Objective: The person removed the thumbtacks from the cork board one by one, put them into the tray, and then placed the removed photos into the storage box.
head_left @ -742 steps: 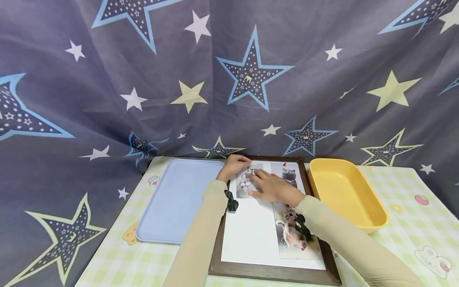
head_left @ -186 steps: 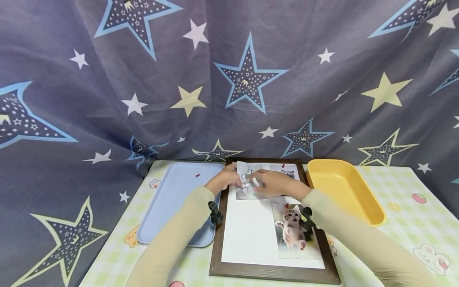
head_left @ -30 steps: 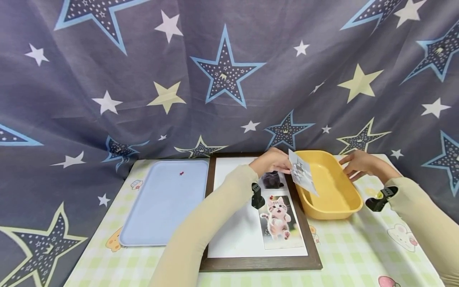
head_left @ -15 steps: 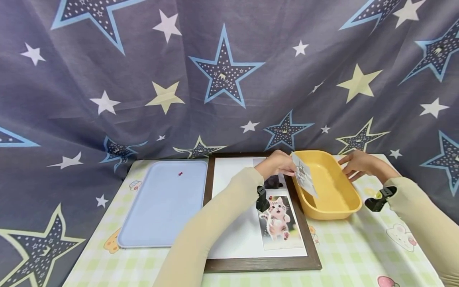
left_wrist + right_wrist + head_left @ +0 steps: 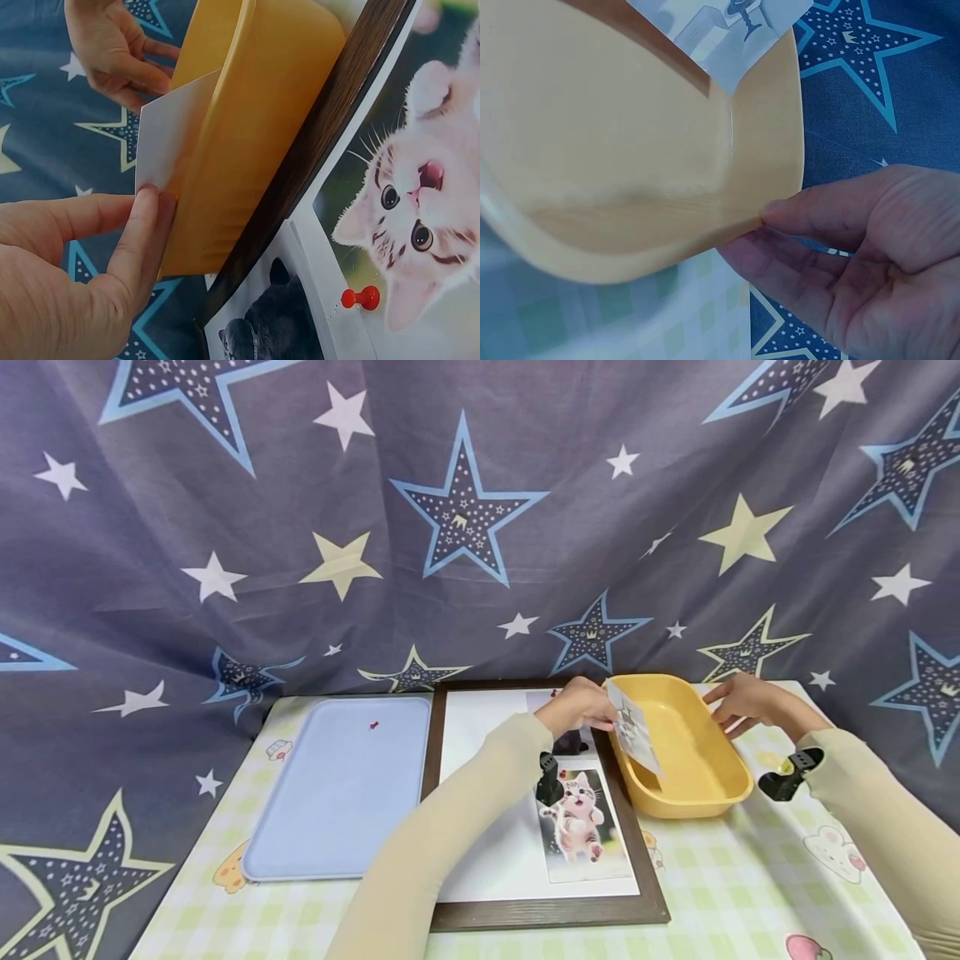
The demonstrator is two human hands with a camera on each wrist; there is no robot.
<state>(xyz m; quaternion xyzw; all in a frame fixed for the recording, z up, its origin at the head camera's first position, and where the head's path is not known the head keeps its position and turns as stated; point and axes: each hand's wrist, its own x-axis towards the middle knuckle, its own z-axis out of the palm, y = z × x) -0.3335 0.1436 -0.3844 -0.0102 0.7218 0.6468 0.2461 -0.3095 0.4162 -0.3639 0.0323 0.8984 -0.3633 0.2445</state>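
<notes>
My left hand (image 5: pixel 581 703) pinches the edge of a loose photo print (image 5: pixel 632 727) between thumb and fingers. The print tilts over the left side of a yellow plastic basin (image 5: pixel 686 806), its lower end inside; its white back (image 5: pixel 166 135) shows in the left wrist view. At the basin's far right corner, my right hand (image 5: pixel 757 703) pinches the rim between thumb and fingers, seen closely in the right wrist view. Left of the basin lies a brown-framed white board (image 5: pixel 547 912). A kitten photo (image 5: pixel 577 827) and a grey cat photo (image 5: pixel 274 315) are on it.
A red pushpin (image 5: pixel 361 298) stands at the kitten photo's top. A light blue tray (image 5: pixel 337 802) lies left of the board, with another red pushpin (image 5: pixel 373 725) on it. Behind the checked tablecloth (image 5: pixel 727 893) hangs a dark starry curtain (image 5: pixel 450 610).
The print, on the board 6.2 s ago, has come off and is now over the basin. A red pushpin has appeared on the tray since 24.7 s ago. Over the last second, the print has dropped slightly.
</notes>
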